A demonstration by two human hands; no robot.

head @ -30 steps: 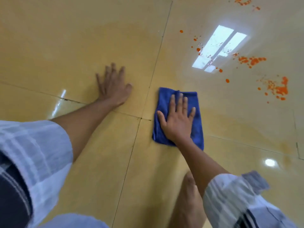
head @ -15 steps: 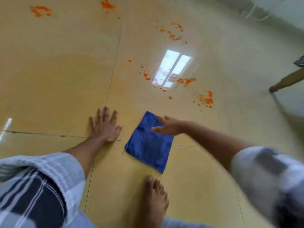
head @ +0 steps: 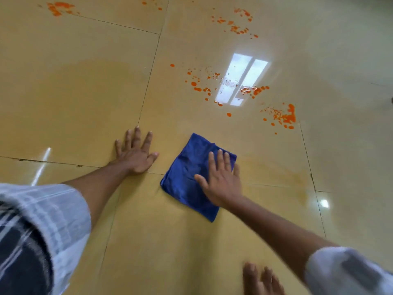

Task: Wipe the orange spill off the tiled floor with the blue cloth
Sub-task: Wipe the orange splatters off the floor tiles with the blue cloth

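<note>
A folded blue cloth lies flat on the yellow tiled floor. My right hand presses flat on the cloth's right half, fingers straight and spread. My left hand rests flat on the bare tile to the cloth's left, fingers spread. Orange spill drops dot the floor beyond the cloth. A denser orange patch sits to the far right, and more orange splatter and an orange smear lie near the top edge.
A bright window reflection shines on the wet tile among the drops. My bare foot stands at the bottom edge, below my right arm. Dark grout lines cross the floor.
My right hand, lifted off to the cloth's upper right corner half a second ago, now lies flat on the cloth again. The cloth stays rotated. My left hand has not moved.
</note>
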